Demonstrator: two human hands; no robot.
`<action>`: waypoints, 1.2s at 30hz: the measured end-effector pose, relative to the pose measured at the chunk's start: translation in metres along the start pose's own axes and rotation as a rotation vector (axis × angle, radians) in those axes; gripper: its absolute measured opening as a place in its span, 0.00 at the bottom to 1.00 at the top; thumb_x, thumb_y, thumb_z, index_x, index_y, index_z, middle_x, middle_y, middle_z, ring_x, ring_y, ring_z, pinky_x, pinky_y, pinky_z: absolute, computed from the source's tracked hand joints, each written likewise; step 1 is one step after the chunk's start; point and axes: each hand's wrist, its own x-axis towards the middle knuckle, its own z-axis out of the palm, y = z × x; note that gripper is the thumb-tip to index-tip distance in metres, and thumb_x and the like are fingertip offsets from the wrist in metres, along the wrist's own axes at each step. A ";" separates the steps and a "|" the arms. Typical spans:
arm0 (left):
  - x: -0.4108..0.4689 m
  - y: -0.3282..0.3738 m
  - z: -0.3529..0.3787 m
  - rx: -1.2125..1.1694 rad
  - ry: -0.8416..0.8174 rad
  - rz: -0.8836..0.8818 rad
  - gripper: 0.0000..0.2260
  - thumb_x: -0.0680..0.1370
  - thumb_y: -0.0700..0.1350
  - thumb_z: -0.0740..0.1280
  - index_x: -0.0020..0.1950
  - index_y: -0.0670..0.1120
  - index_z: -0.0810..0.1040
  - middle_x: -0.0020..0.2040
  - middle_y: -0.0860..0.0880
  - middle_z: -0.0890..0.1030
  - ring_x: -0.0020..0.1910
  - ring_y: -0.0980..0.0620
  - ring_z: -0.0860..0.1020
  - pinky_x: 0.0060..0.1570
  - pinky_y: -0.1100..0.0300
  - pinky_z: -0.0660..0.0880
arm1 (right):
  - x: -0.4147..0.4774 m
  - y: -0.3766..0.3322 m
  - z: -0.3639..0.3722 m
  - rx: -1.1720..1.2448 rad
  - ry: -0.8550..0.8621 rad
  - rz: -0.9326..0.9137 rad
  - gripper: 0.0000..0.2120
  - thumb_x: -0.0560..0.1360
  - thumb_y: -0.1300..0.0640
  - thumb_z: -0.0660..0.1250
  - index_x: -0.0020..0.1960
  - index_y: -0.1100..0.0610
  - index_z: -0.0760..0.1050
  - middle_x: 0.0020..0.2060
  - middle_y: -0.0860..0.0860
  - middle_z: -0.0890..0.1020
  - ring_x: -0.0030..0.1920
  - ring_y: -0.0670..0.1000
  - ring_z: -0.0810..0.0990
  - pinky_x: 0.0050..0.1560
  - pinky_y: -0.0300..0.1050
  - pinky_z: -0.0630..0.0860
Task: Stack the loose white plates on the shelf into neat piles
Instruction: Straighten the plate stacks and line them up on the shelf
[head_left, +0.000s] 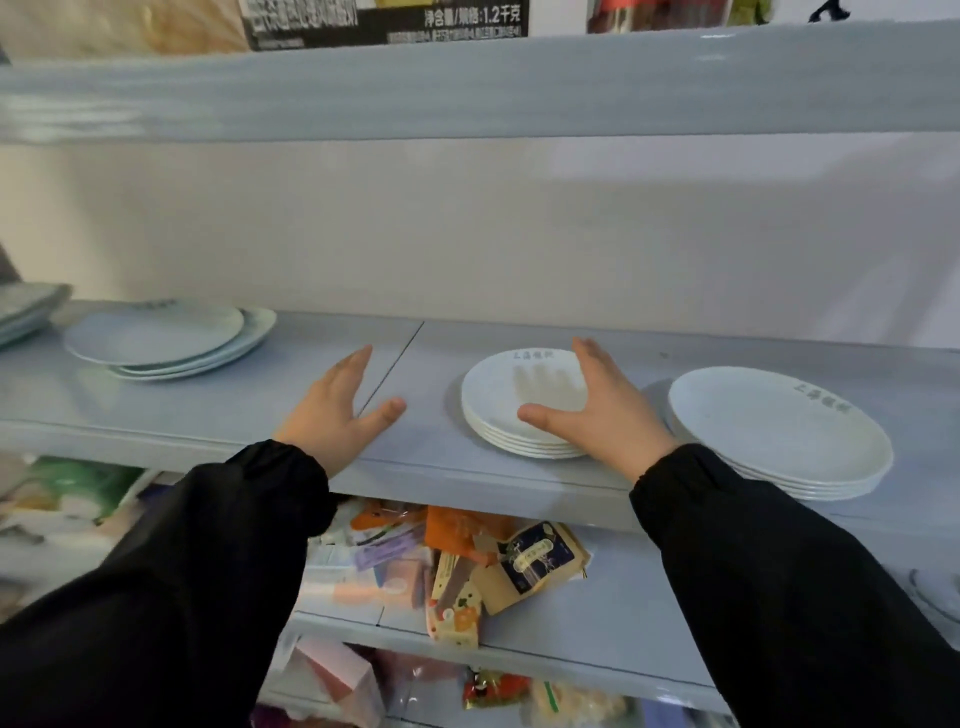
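Left hand (332, 415): centre of the frame, over the bare shelf (208, 410) left of the middle pile; fingers straight and close together, thumb spread wide; holds nothing; contact with the shelf cannot be told.
Right hand (597, 410): at the right side of the middle pile (498, 400); fingers straight, thumb stretched across the pile's front; its shadow falls on the top plate; grips nothing; contact with the rim is unclear.
Middle pile: several white plates, neatly stacked, centre right; grey lettering at the far rim, too small to read.
Right pile (779, 431): larger white plates, just beside the right wrist; its left edge is hidden by that arm.
Left pile (161, 338): upper left, pale plates lying offset, blurred.
Far-left dishes (26, 312): cut off by the frame edge.
Packets (498, 566): jumbled on the shelf below, partly hidden by the black sleeves (779, 597).
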 end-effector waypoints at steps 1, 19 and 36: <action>-0.004 -0.007 -0.009 0.007 0.012 -0.019 0.44 0.69 0.75 0.55 0.80 0.54 0.52 0.79 0.50 0.58 0.77 0.51 0.57 0.69 0.60 0.54 | 0.005 -0.007 0.005 0.005 -0.012 -0.018 0.59 0.62 0.25 0.67 0.81 0.51 0.46 0.81 0.47 0.48 0.79 0.48 0.49 0.75 0.46 0.53; -0.034 -0.233 -0.159 -0.067 0.244 -0.288 0.45 0.67 0.75 0.60 0.79 0.56 0.55 0.77 0.50 0.63 0.73 0.52 0.65 0.65 0.57 0.63 | 0.104 -0.204 0.176 0.076 -0.195 -0.231 0.58 0.65 0.27 0.69 0.82 0.51 0.44 0.81 0.48 0.49 0.79 0.47 0.48 0.77 0.47 0.52; 0.053 -0.400 -0.198 -0.267 0.159 -0.399 0.50 0.62 0.76 0.61 0.79 0.55 0.56 0.76 0.46 0.64 0.70 0.45 0.69 0.64 0.53 0.67 | 0.187 -0.286 0.288 0.342 -0.140 -0.210 0.28 0.68 0.45 0.78 0.60 0.27 0.68 0.54 0.25 0.76 0.54 0.23 0.70 0.46 0.20 0.66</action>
